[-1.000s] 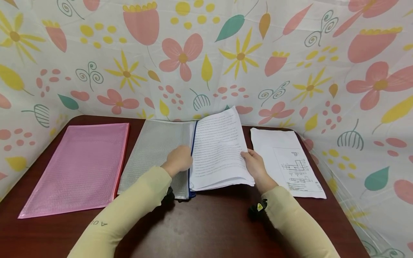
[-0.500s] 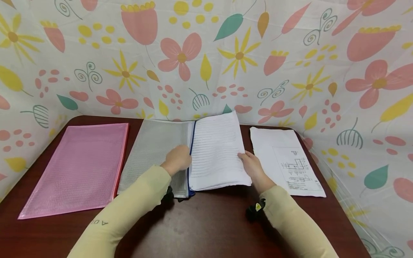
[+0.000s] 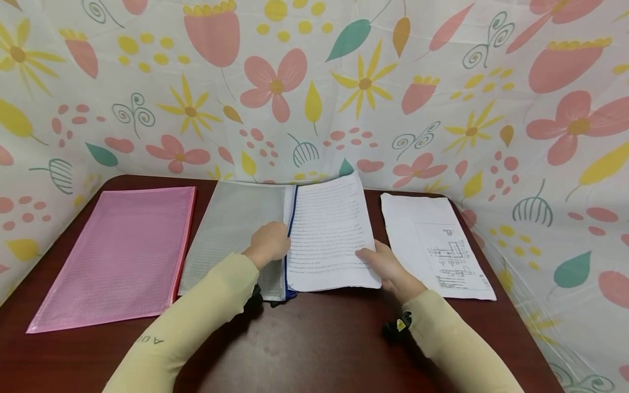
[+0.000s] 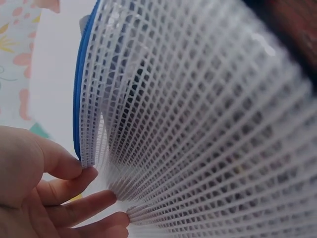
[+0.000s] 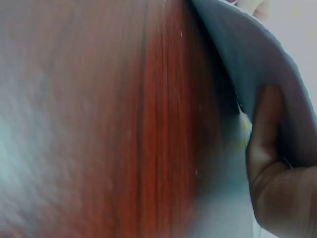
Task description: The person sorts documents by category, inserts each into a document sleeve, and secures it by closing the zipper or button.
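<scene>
A grey mesh zip pouch (image 3: pixel 236 213) with a blue zipper lies in the middle of the table. My left hand (image 3: pixel 269 242) pinches its zipper edge between thumb and forefinger, and the left wrist view shows the mesh (image 4: pixel 188 109) bowed up from that edge. Printed sheets (image 3: pixel 329 229) in a stack reach out of the pouch's opening to the right; their left margin is hidden inside it. My right hand (image 3: pixel 393 270) grips the stack by its lower right edge, thumb on top. In the right wrist view, fingers (image 5: pixel 270 119) show under the raised paper (image 5: pixel 252 54).
A pink mesh pouch (image 3: pixel 118 256) with a red zipper lies at the left. Another white sheet (image 3: pixel 432 245) with a line drawing lies at the right. A flowered curtain (image 3: pixel 314 98) hangs along the back of the dark red table (image 3: pixel 319 349).
My right hand has slid lower along the sheets' right edge. The stack has come down flatter and slightly left. My left hand keeps its pinch on the pouch, nearly still.
</scene>
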Tool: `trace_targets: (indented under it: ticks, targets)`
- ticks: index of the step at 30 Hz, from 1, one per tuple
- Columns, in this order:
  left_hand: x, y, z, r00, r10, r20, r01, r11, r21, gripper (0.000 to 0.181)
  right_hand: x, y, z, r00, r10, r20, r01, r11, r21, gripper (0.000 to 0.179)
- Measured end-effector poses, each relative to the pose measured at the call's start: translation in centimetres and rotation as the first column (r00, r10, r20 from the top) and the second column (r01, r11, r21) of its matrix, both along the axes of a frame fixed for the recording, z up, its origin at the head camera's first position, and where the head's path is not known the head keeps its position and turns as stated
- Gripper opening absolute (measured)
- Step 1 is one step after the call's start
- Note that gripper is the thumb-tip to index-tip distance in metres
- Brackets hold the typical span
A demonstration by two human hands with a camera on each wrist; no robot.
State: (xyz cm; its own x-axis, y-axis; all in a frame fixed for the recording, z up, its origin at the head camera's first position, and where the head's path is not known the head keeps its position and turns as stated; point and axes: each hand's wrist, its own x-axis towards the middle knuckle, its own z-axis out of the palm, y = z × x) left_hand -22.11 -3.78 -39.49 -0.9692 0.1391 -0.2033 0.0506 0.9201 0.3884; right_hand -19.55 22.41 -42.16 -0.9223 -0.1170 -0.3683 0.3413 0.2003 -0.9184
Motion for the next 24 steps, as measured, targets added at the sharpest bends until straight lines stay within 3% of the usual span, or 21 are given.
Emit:
trace_targets:
  ticks: [5, 13, 20, 24]
  targets:
    - [0.2, 0.1, 0.1, 1.0, 0.003, -0.003, -0.003, 1.0, 0.014, 0.027, 0.3, -0.2, 0.3, 0.999, -0.051, -0.009, 0.051, 0.996, -0.069, 0.046]
    - [-0.1, 0.4, 0.4, 1.0, 0.022, 0.007, -0.022, 1.0, 0.01, 0.024, 0.1, -1.0, 0.8, 0.999, -0.033, -0.024, 0.03, 0.993, -0.113, 0.048]
    - [-0.2, 0.4, 0.1, 1.0, 0.015, 0.01, -0.015, 1.0, -0.004, 0.026, 0.0, -0.7, 1.6, 0.998, -0.061, -0.006, 0.057, 0.965, -0.258, 0.042]
    - [-0.4, 0.3, 0.5, 1.0, 0.028, 0.014, -0.029, 0.999, 0.027, 0.027, 0.0, -1.0, 1.4, 0.998, -0.061, -0.001, 0.058, 0.961, -0.27, 0.043]
